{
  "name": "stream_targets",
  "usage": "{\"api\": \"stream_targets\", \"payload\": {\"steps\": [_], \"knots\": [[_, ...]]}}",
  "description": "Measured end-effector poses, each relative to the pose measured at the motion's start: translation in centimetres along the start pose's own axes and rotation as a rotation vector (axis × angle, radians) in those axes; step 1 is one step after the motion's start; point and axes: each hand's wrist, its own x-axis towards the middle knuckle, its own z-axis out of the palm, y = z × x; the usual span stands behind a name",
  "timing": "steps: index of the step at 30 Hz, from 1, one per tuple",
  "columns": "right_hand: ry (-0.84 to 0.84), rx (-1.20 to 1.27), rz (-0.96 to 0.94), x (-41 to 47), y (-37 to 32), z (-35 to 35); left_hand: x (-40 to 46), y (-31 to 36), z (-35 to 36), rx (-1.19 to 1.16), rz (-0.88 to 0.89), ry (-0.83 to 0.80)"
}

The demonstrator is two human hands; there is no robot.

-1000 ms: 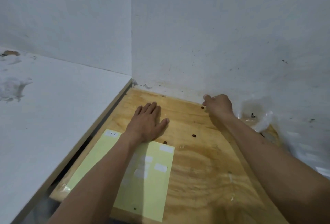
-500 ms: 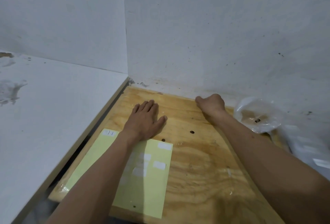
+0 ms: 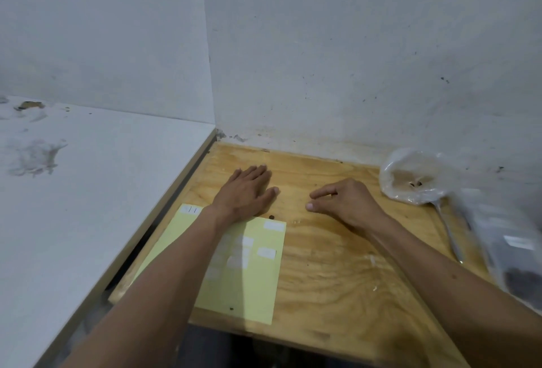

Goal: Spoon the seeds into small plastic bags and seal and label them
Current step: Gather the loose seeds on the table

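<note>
My left hand (image 3: 246,191) lies flat, palm down, on the plywood board (image 3: 322,265), fingers together, just above a pale yellow label sheet (image 3: 258,282) carrying several white stickers. My right hand (image 3: 343,202) hovers over the board's middle with thumb and forefinger pinched close; whether a seed is between them cannot be seen. A single dark seed (image 3: 272,217) rests on the board between my hands. A crumpled clear plastic bag (image 3: 410,180) with a few seeds sits at the back right. A metal spoon (image 3: 448,232) lies beside it. Clear bags with dark seeds (image 3: 516,262) are at the right edge.
White walls meet in a corner behind the board. A white tabletop (image 3: 88,206) runs along the left, slightly higher than the board, with a dark gap between them. The board's front edge drops off near my body.
My right hand has pulled back from the far wall edge toward the board's middle, its fist loosening into a pinch. The view has shifted, showing the spoon and seed bags. My left hand stayed put.
</note>
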Motion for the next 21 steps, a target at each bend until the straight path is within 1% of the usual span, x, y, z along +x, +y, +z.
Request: {"api": "stream_targets", "payload": {"steps": [4, 6, 10, 11, 12, 13, 14, 15, 16, 17, 19, 20, 21], "knots": [[0.119, -0.013, -0.03, -0.3, 0.4, 1.0, -0.2, -0.1, 0.0, 0.004, 0.002, 0.016], [0.153, -0.005, -0.037, -0.2, 0.2, 1.3, -0.1, -0.1, 0.1, 0.002, 0.002, 0.028], [0.115, -0.099, -0.046, -0.1, -0.2, 1.1, -0.2, 0.1, 0.2, -0.024, 0.0, 0.072], [0.091, -0.087, -0.03, -0.2, -0.3, 0.9, -0.3, 0.3, 0.1, -0.021, 0.004, 0.096], [0.059, -0.009, -0.003, -0.4, -0.4, 0.7, -0.5, 0.7, -0.1, -0.002, 0.013, 0.121], [0.025, 0.16, 0.041, -0.5, -0.5, 0.6, -0.7, 1.0, -0.3, 0.028, 0.026, 0.13], [-0.016, 0.402, 0.123, -0.5, -0.7, 0.3, -0.8, 1.2, -0.6, 0.062, 0.04, 0.115], [-0.065, 0.662, 0.232, -0.2, -0.8, 0.1, -0.8, 1.2, -0.9, 0.092, 0.053, 0.078], [-0.121, 0.862, 0.342, 0.0, -1.1, -0.1, -0.7, 1.0, -1.2, 0.116, 0.06, 0.029], [-0.178, 0.981, 0.425, 0.0, -1.5, -0.2, -0.6, 0.8, -1.4, 0.13, 0.062, -0.017], [-0.271, 1.053, 0.504, -0.2, -2.5, 0.4, -0.8, 0.3, -1.3, 0.12, 0.051, -0.055], [-0.282, 1.014, 0.504, -0.4, -2.9, 0.9, -1.0, 0.2, -1.1, 0.102, 0.038, -0.057], [-0.258, 0.909, 0.469, -0.7, -3.4, 1.5, -1.4, 0.1, -0.9, 0.082, 0.019, -0.063]]}}
